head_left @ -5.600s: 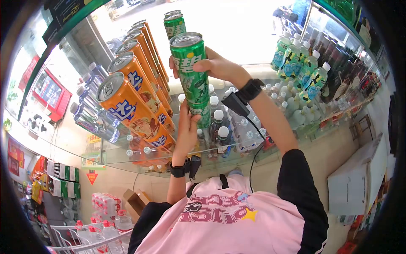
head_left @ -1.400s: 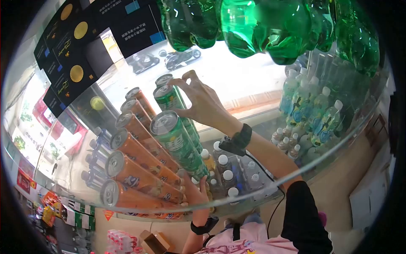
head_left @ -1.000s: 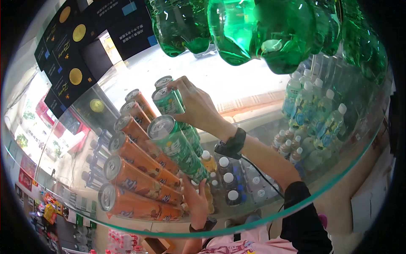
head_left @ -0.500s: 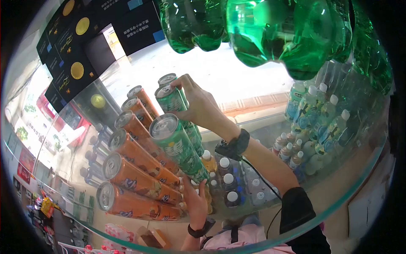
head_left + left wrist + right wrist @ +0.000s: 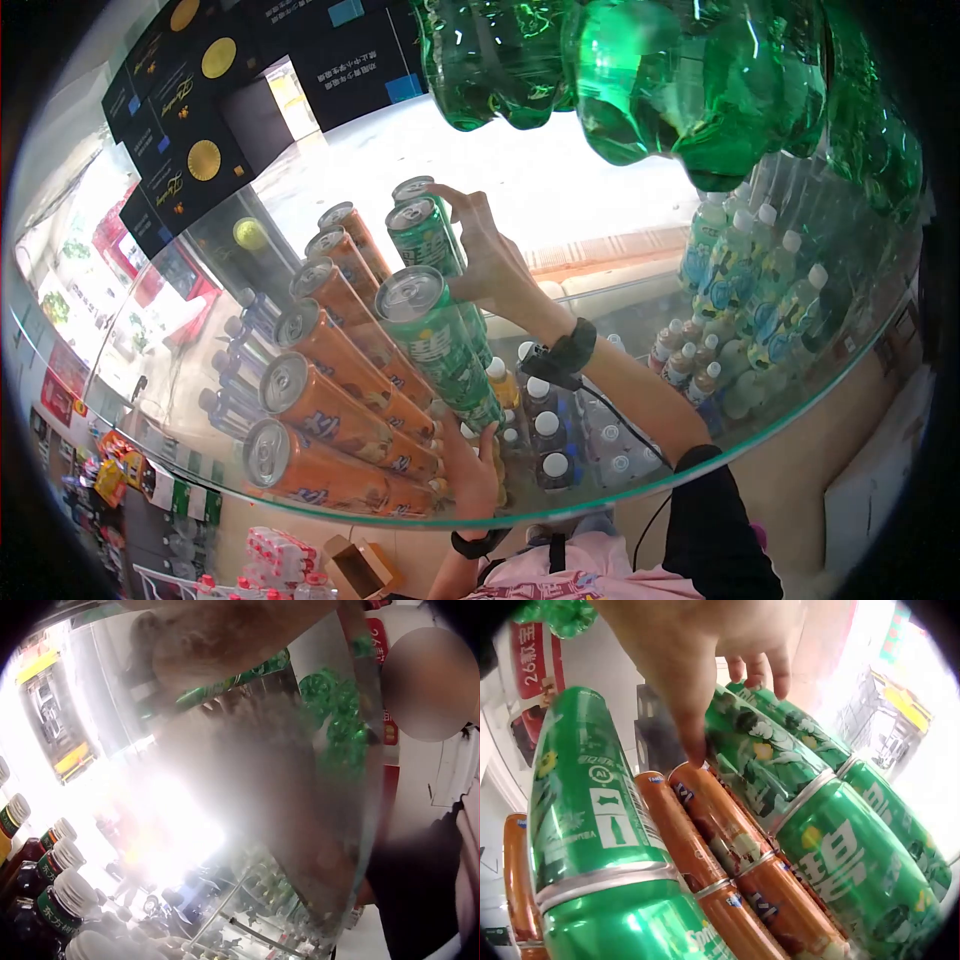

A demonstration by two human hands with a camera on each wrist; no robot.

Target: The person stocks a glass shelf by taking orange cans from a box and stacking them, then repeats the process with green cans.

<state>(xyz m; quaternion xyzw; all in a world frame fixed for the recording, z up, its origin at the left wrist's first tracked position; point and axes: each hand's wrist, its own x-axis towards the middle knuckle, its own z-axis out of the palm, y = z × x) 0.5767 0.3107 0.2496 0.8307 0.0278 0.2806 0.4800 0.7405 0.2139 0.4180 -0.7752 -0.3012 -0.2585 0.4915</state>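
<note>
My right hand (image 5: pixel 500 275) is spread beside the second green can (image 5: pixel 422 235), its thumb and fingertips on either side of the upper part. Space shows between the palm and that can. In the right wrist view the right hand (image 5: pixel 697 645) hangs over the upper green can (image 5: pixel 761 754), which stands on another one. A nearer green stack (image 5: pixel 440 350) leans in the head view's perspective; around its base the left hand (image 5: pixel 472 475) holds with thumb and fingers. The left wrist view is blurred by a large, close hand.
Rows of stacked orange cans (image 5: pixel 330 400) stand left of the green ones. White-capped bottles (image 5: pixel 545 425) are to the right, and large green bottles (image 5: pixel 700 90) hang into view above. A glass edge (image 5: pixel 620 505) curves across the front.
The right hand's fingers have spread and come away from the second green can they were round. The left hand stays at the near stack's base. The view has shifted slightly.
</note>
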